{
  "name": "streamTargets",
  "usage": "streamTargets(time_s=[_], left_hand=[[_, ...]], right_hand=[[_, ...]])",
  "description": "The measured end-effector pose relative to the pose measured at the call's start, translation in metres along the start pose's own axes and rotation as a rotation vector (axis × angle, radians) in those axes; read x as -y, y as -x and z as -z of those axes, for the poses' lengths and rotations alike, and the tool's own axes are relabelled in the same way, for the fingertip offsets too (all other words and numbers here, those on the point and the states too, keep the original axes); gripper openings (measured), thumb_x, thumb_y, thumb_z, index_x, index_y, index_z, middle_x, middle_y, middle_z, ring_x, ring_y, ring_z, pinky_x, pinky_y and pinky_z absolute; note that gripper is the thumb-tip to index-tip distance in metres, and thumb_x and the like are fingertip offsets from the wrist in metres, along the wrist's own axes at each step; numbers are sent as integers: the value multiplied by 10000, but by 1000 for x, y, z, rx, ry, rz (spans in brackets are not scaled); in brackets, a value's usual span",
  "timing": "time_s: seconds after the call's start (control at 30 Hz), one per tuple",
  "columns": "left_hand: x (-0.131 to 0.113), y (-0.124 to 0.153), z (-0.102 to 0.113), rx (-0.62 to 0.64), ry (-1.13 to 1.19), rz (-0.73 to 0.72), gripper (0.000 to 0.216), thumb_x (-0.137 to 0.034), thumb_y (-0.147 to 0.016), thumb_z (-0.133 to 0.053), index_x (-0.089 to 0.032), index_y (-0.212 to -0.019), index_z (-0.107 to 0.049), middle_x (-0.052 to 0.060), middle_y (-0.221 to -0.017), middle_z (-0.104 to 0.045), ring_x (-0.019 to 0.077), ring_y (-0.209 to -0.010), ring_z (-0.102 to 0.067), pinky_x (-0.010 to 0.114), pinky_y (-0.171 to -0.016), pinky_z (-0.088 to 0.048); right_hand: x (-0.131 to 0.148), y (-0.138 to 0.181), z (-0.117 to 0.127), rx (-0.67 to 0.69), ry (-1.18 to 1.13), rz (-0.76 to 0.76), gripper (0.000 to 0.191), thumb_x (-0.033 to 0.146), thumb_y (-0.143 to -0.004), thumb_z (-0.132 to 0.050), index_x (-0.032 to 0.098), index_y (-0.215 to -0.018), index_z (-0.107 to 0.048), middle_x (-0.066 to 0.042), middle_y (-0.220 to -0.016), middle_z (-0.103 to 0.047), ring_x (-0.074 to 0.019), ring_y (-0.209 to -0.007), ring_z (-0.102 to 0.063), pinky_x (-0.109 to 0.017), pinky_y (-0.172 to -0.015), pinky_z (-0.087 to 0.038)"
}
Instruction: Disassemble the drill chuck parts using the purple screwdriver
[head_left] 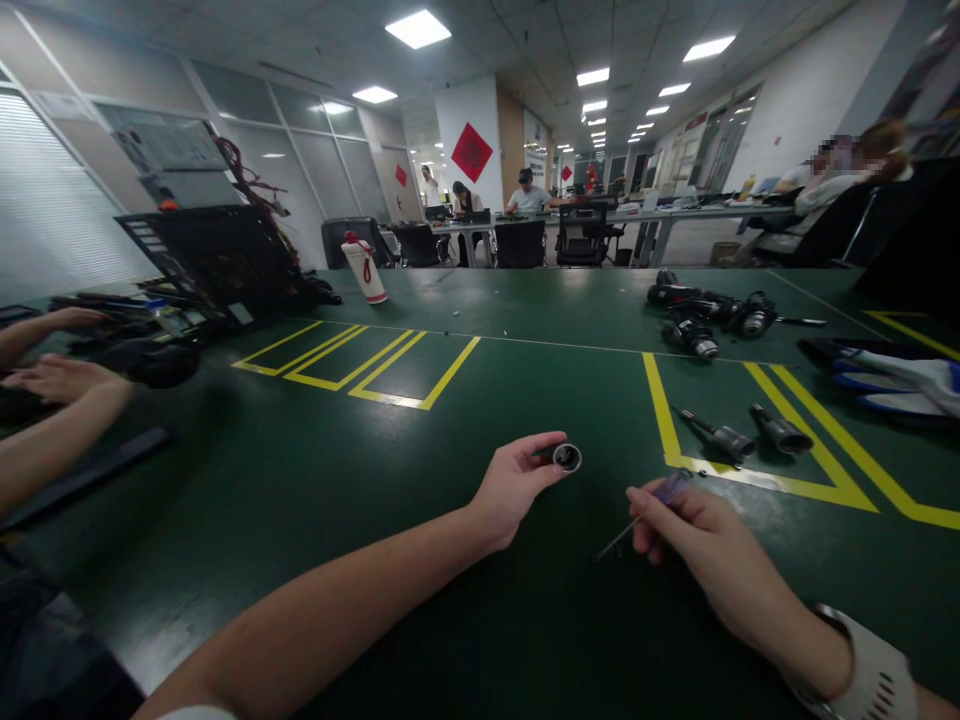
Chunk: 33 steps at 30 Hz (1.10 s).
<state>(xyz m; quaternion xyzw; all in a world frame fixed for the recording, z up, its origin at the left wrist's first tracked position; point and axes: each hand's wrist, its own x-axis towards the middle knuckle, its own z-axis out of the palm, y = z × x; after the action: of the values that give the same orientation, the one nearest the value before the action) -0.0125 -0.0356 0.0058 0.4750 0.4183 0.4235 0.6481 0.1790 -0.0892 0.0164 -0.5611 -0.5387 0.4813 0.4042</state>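
Note:
My left hand (517, 482) pinches a small round metal sleeve (568, 458) between thumb and fingers, its hollow end facing me. In my right hand (694, 530) is a screwdriver (673, 487) with a clear purplish handle. Its thin shaft slants down and left toward the table, apart from the sleeve. A tiny dark piece, too small to name, shows by the shaft. Right of my hands, two metal cup-shaped parts with thin shafts, one (731, 442) on the left and another (784, 432) on the right, lie around the yellow tape marking (795, 483).
Several dark power tools (701, 310) lie at the back right, with blue-and-white gloves (900, 380) nearer. A white bottle (365, 270) with a red lid stands at the back left. At the far left, another person's hands (71, 380) are over dark equipment. People sit beyond.

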Motion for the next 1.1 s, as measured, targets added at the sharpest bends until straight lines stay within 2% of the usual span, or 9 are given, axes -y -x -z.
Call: streamTargets(time_s=[0.13,0.23,0.3,0.47,0.6,0.9,1.1], left_hand=[[-1,1,-2,-18,-1,15,410,-4,-752,-622,-160,-1131,-597,63,-1084,-668,166,-1035,-602,350,-977,-441],[0,2,-1,-14,-19,0,410,0,-746,-624,-155,-1125,-598,68,-1067,-672,171,-1025,-606,349,-964,-447],[1,3,-1,1,-41,-3,403,-15,-752,-624,-159,-1127,-594,71,-1077,-665,179,-1028,-606,359,-951,-456],[2,7,-1,36,-70,-28,366,-51,-757,-631,-155,-1105,-595,69,-1050,-665,179,-1004,-614,364,-927,-471],[4,8,-2,35,-84,-53,355,-58,-753,-634,-157,-1091,-597,66,-1028,-669,175,-983,-621,360,-910,-479],[2,10,-6,-14,-97,-69,285,-76,-739,-650,-122,-1018,-613,79,-946,-685,172,-893,-652,354,-859,-507],[10,5,-7,-31,-106,-163,224,-55,-696,-661,-122,-908,-641,74,-938,-684,172,-852,-665,328,-806,-530]], right_hand=[[-1,0,-4,-2,-355,-94,343,499,-695,-691,159,-719,-662,-26,-587,-666,-144,-535,-589,-260,-517,-489],[0,1,-2,-61,-437,-26,315,477,-695,-705,170,-762,-685,-41,-664,-702,-165,-623,-636,-279,-591,-526],[-1,2,0,-98,-350,91,287,463,-738,-671,188,-814,-696,-52,-737,-725,-194,-703,-669,-318,-663,-546],[-8,9,1,-96,168,497,158,297,-825,-592,255,-942,-691,-35,-890,-739,-204,-821,-694,-315,-713,-567],[-10,12,0,-99,378,737,223,182,-834,-555,268,-1011,-660,-25,-934,-734,-183,-827,-697,-285,-709,-575],[-16,12,0,-80,618,876,266,206,-849,-551,254,-1106,-605,-31,-985,-722,-195,-910,-683,-327,-799,-574],[-18,14,-2,-109,738,977,265,232,-869,-527,221,-1125,-594,-55,-979,-732,-214,-893,-692,-361,-800,-582]])
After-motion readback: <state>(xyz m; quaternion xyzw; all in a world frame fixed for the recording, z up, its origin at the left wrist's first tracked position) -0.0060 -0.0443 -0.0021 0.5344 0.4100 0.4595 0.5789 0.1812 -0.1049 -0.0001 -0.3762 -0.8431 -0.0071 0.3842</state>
